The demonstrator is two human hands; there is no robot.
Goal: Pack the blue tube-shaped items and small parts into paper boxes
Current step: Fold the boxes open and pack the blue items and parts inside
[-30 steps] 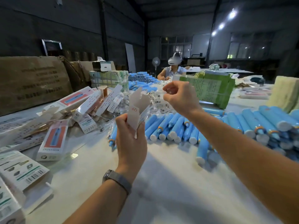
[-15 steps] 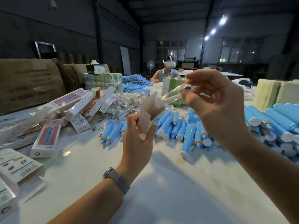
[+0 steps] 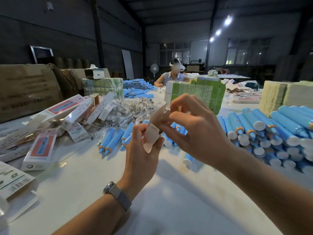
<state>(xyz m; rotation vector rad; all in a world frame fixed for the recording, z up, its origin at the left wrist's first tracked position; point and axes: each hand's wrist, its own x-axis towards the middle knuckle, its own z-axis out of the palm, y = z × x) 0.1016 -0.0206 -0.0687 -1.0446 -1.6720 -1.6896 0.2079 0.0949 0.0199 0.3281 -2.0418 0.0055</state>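
My left hand (image 3: 141, 155) grips a small paper box (image 3: 153, 131) upright above the white table (image 3: 169, 200), its top flap open. My right hand (image 3: 194, 129) is at the box's open top, fingertips pinching a small clear packet there; most of the packet is hidden by fingers and flap. Blue tubes (image 3: 111, 141) with orange collars lie just beyond my hands, and a big stack of blue tubes (image 3: 264, 129) fills the right. A heap of clear-bagged small parts (image 3: 128, 109) lies behind the box.
Finished pink-and-white boxes (image 3: 40, 146) and flat cartons pile at the left. Green-wrapped bundles (image 3: 199, 92) stand behind my hands, yellow stacks (image 3: 279, 95) at the far right, brown cartons (image 3: 25, 89) at the back left. Another person (image 3: 174, 75) sits across the table.
My right hand has brought the clear packet down from up at the right to the box's open top. The left hand has kept the box upright in about the same place.
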